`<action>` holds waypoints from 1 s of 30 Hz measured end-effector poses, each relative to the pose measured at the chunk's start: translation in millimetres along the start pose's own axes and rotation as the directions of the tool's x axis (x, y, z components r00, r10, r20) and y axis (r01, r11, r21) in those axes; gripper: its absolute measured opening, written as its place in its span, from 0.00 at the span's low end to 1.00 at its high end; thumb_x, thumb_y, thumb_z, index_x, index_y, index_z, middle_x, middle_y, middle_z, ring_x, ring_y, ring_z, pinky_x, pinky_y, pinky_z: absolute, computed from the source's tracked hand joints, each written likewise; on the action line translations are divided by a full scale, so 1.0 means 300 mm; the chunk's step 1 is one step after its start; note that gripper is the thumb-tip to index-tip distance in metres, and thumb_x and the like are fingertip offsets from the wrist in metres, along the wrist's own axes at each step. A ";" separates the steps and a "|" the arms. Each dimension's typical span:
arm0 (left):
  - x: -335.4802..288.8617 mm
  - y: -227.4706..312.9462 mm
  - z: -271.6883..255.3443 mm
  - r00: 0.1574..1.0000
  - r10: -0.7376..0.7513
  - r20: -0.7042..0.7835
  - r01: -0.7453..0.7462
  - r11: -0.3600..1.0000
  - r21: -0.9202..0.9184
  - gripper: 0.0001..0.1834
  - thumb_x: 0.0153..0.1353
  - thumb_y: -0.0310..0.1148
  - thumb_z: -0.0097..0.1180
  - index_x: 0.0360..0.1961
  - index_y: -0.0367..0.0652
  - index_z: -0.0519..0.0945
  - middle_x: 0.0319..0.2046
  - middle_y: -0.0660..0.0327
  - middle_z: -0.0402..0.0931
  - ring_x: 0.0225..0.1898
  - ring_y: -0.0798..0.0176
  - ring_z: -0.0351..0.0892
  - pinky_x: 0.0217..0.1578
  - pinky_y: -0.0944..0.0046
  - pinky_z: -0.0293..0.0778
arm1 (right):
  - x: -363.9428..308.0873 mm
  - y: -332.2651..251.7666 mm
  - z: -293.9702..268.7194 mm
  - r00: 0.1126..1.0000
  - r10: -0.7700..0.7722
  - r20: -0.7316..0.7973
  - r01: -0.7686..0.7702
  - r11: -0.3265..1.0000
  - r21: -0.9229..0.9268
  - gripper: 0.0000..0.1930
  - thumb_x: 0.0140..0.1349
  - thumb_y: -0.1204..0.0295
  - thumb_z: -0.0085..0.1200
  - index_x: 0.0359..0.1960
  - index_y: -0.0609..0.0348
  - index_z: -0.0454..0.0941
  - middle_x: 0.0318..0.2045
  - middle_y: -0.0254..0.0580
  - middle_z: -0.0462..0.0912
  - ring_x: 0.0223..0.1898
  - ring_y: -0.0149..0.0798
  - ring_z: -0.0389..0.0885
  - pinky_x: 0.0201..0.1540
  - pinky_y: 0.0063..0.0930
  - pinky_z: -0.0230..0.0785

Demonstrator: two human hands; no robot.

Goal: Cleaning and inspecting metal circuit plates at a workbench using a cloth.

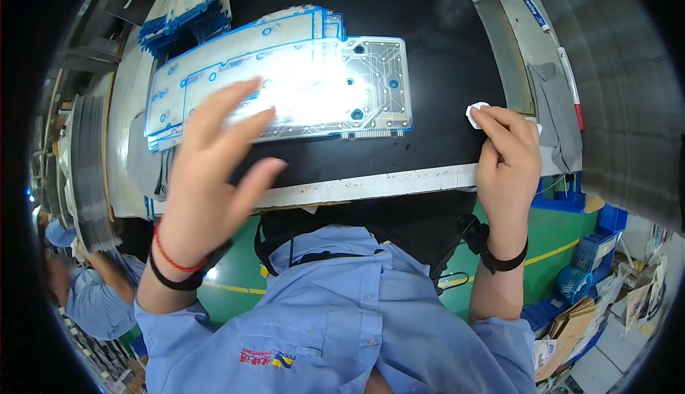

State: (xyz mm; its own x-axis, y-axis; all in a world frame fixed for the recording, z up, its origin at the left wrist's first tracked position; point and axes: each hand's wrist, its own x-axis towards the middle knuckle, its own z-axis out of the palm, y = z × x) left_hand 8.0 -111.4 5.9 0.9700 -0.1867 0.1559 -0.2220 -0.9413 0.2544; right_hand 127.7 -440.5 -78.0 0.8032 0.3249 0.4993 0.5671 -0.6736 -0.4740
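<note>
A short pile of flat, clear membrane circuit sheets (382,98) with printed traces and blue edges lies on the black tabletop (442,51). Bright glare washes out the middle of the top sheet. My left hand (203,187) is over the near left part of the pile, its fingers spread and nothing in them; whether the fingertips touch the sheet I cannot tell. At the table's near right side, my right hand (508,153) pinches a small folded white wipe (477,114) between thumb and fingers, apart from the sheets.
A thick stack of blue-edged sheets (187,5) stands at the far left. Marker pens (529,3) and a grey cloth (555,112) lie along the right edge. Another person (103,290) works at lower left, beside stacked grey sheets (96,165). Blue bins (596,251) stand at lower right.
</note>
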 end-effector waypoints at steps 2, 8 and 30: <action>0.064 0.045 0.060 0.995 0.100 0.018 -0.099 0.993 -0.058 0.28 0.57 0.28 0.72 0.60 0.42 0.83 0.69 0.49 0.73 0.72 0.40 0.69 0.69 0.47 0.68 | -0.002 0.001 -0.001 1.000 -0.004 -0.001 0.004 1.000 -0.005 0.20 0.55 0.90 0.55 0.46 0.58 0.91 0.46 0.42 0.88 0.46 0.46 0.81 0.51 0.36 0.75; 0.156 0.074 0.146 0.983 0.178 0.045 -0.178 0.984 -0.011 0.24 0.55 0.31 0.74 0.54 0.42 0.85 0.62 0.56 0.81 0.67 0.44 0.76 0.63 0.48 0.74 | -0.004 0.009 0.002 1.000 -0.009 -0.020 0.010 0.999 0.037 0.20 0.55 0.89 0.55 0.46 0.58 0.91 0.46 0.42 0.88 0.45 0.46 0.81 0.51 0.36 0.75; 0.208 0.035 0.147 0.988 0.151 0.033 -0.145 0.979 -0.145 0.14 0.55 0.28 0.73 0.43 0.43 0.86 0.58 0.56 0.83 0.65 0.45 0.75 0.63 0.49 0.71 | 0.000 0.011 -0.004 1.000 -0.006 -0.018 0.007 1.000 0.031 0.20 0.54 0.89 0.58 0.46 0.58 0.91 0.46 0.41 0.88 0.44 0.45 0.81 0.49 0.35 0.75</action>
State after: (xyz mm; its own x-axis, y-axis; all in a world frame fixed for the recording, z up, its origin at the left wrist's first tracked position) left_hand 70.6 -145.5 -23.9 0.9280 -0.3361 0.1607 -0.3722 -0.8534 0.3650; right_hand 129.4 -443.6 -78.9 0.7963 0.3166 0.5154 0.5776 -0.6509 -0.4926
